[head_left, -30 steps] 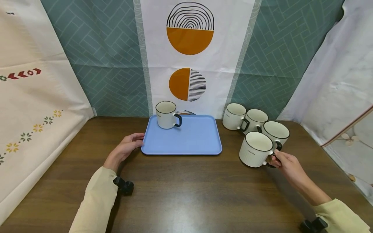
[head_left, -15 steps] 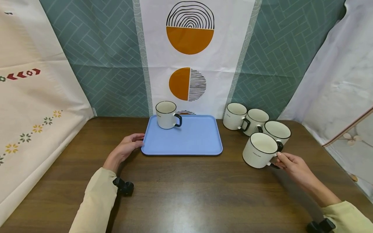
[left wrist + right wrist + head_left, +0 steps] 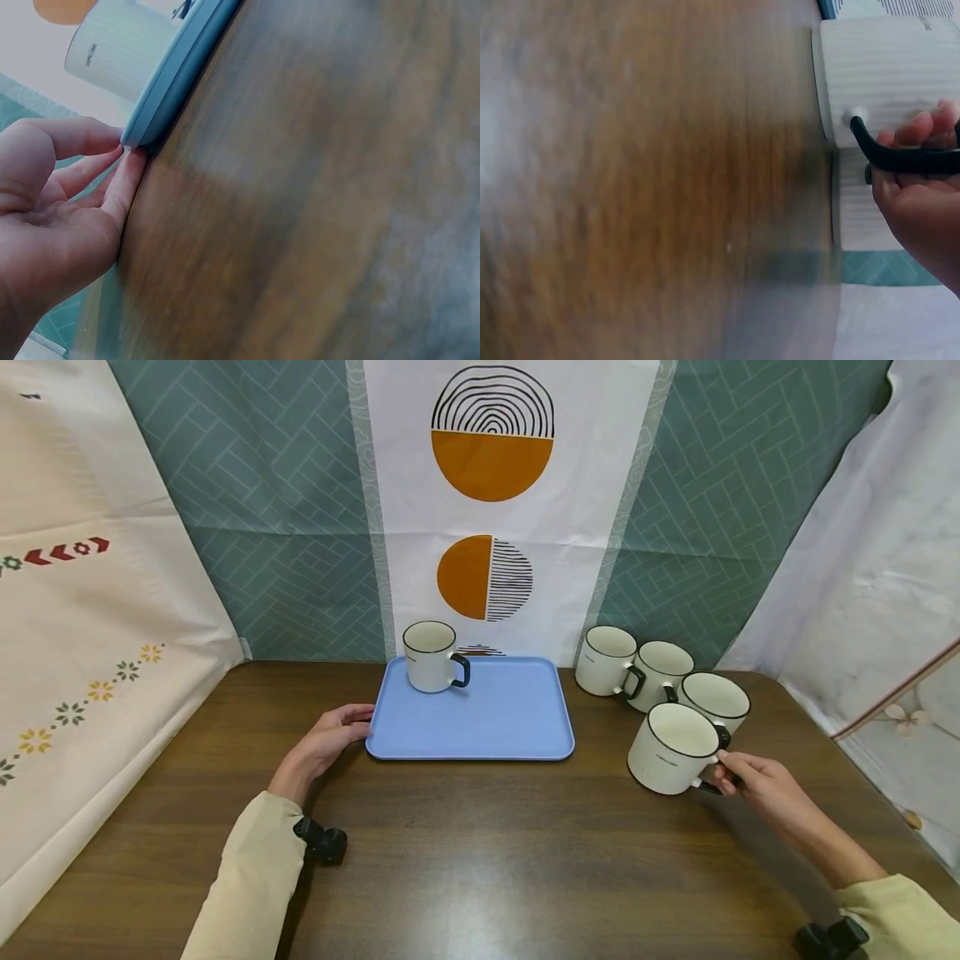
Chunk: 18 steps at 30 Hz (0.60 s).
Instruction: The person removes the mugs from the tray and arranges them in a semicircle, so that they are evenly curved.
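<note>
My right hand (image 3: pixel 761 785) grips the black handle (image 3: pixel 907 159) of a white enamel-style mug (image 3: pixel 671 750) with a dark rim. In the head view this mug overlaps the mug behind it (image 3: pixel 716 693). The right wrist view has my fingers curled through the handle, beside the ribbed mug wall (image 3: pixel 877 67). On the left, my left hand (image 3: pixel 322 745) pinches the left edge of a light-blue rectangular tray (image 3: pixel 487 727), thumb and fingers meeting at the rim (image 3: pixel 161 97). One matching mug (image 3: pixel 429 658) stands upright at the tray's back left, its handle facing right.
Two more white mugs, one at the back (image 3: pixel 606 662) and one beside it (image 3: pixel 660 672), stand close together at the table's back right. The brown wooden table (image 3: pixel 465 843) ends at a patterned cloth backdrop (image 3: pixel 300 527). Cloths also hang at both sides.
The gripped mug and my right hand have shifted a little to the right and slightly nearer me. My left hand, the tray and the mug on it have stayed put.
</note>
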Motion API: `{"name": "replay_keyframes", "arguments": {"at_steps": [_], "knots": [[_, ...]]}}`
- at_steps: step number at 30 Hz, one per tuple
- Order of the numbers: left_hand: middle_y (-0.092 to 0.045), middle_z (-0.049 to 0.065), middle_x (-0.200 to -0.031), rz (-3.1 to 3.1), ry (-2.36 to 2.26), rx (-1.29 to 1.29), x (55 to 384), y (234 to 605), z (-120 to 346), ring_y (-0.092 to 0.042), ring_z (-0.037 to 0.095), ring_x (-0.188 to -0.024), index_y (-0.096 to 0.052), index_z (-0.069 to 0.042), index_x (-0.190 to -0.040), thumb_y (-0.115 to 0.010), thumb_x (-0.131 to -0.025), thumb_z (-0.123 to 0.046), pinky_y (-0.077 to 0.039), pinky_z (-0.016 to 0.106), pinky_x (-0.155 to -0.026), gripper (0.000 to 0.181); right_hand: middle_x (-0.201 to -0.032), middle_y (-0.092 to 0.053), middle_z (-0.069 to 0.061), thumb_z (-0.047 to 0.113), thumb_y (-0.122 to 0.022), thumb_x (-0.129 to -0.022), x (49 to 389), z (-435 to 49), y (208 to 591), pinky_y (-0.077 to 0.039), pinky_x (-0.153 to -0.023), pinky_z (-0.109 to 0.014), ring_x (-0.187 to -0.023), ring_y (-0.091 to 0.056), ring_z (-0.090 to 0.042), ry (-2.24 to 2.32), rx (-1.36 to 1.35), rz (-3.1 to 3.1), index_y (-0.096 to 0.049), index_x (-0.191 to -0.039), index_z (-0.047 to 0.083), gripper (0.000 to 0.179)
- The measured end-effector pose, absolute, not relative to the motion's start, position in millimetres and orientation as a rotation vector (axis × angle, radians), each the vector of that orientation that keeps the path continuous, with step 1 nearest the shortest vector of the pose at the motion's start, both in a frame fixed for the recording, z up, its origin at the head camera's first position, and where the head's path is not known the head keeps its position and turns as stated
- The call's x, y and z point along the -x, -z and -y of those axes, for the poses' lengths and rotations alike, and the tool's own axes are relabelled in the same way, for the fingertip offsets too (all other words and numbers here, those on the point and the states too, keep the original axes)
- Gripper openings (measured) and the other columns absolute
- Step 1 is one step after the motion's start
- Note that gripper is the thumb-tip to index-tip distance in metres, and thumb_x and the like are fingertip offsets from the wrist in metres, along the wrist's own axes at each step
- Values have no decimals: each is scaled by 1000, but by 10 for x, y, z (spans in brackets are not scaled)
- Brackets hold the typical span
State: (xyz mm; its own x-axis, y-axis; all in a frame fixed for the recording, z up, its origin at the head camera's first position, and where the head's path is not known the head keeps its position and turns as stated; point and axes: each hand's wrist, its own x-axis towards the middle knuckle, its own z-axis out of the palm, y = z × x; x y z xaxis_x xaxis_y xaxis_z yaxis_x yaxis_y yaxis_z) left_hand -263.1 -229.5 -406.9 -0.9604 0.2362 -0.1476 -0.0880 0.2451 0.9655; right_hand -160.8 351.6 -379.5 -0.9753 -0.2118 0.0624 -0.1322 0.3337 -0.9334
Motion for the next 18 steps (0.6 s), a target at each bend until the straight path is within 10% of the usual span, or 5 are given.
{"name": "replay_keyframes", "arguments": {"at_steps": [18], "knots": [[-30, 31, -145, -2249, -1786, -114, 2647, 4061, 2283, -33, 40, -131, -27, 11, -145, -47, -98, 1, -27, 48, -110, 52, -72, -50, -2, 29, -37, -106, 1582, -3559, 3771, -36, -65, -26, -73, -48, -13, 1527, 209, -2764, -51, -85, -10, 47]]}}
